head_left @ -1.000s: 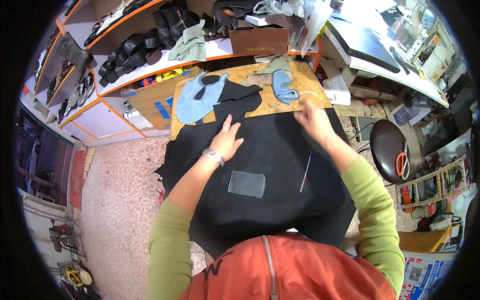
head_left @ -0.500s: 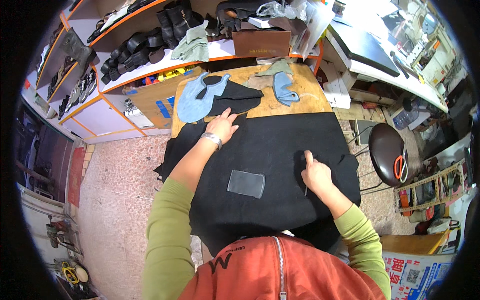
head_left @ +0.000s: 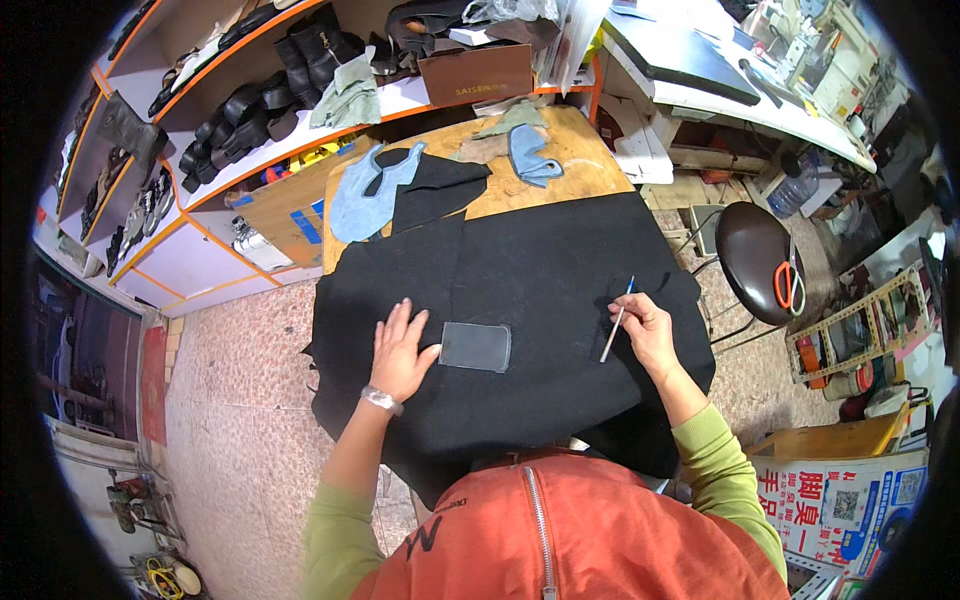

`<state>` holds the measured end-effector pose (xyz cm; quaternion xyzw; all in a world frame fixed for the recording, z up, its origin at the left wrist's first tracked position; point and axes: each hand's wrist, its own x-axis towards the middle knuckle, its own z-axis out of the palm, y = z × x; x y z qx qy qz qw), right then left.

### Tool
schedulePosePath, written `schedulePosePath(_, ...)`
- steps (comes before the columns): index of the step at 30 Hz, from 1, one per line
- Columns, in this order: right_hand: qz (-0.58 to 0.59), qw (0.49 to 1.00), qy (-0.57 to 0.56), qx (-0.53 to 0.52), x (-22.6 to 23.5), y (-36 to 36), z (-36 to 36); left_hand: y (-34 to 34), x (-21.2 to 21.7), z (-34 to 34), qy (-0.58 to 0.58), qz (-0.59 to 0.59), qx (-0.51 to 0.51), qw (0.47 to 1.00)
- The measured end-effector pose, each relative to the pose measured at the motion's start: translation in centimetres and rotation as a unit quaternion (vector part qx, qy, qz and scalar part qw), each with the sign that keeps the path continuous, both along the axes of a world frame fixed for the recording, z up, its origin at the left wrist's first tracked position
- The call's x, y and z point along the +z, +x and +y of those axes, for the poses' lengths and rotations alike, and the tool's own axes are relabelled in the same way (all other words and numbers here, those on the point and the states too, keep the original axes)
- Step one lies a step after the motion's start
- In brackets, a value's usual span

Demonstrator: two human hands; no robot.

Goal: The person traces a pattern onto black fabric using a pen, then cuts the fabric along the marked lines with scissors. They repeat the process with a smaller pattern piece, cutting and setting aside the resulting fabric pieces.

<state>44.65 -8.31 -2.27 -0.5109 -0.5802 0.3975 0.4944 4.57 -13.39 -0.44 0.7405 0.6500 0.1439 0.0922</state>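
A big black cloth [head_left: 540, 300] covers most of the wooden table [head_left: 580, 170] and hangs over its near edge. The left hand [head_left: 400, 350] lies flat and open on the cloth, fingers spread and pointing to twelve o'clock, a watch [head_left: 381, 400] on the wrist. Just at its three o'clock sits a small grey patch [head_left: 476, 346], a rounded rectangle, with the thumb touching or nearly touching its left edge; I cannot tell which. The right hand [head_left: 648, 335] is closed around a thin pen [head_left: 617, 320], which slants from about one o'clock down to seven, its lower tip on the cloth. Pen and patch are well apart, the pen at the patch's three o'clock.

At the far end of the table, twelve o'clock from the hands, lie a pale blue cut piece [head_left: 365, 190], a smaller black piece [head_left: 435, 185] partly over it, and a blue-grey scrap [head_left: 530, 155]. Beyond them, shelves [head_left: 250, 130] carry dark boots and a brown box [head_left: 475, 75]. At three o'clock stands a dark stool [head_left: 755, 255] with orange-handled scissors [head_left: 788, 285] on its seat.
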Motion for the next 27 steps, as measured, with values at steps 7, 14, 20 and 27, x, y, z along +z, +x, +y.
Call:
schedulePosePath(7,-0.372,0.908,0.186,-0.044,1.1,-1.4,1.1,-9.3,-2.4,1.2,0.086,0.017,0.208,0.974)
schedulePosePath(14,-0.509,0.833,0.214,-0.048,1.2,-3.0,2.3,-11.3,-0.2,2.6,0.104,-0.156,0.302,0.935)
schedulePosePath(20,-0.558,0.814,0.155,-0.038,2.4,-3.1,2.9,-10.2,-0.6,3.1,0.157,-0.140,0.255,0.944)
schedulePosePath(27,-0.493,0.842,0.218,-0.028,0.7,-1.2,3.5,-12.8,-1.8,5.2,-0.004,-0.142,0.257,0.956)
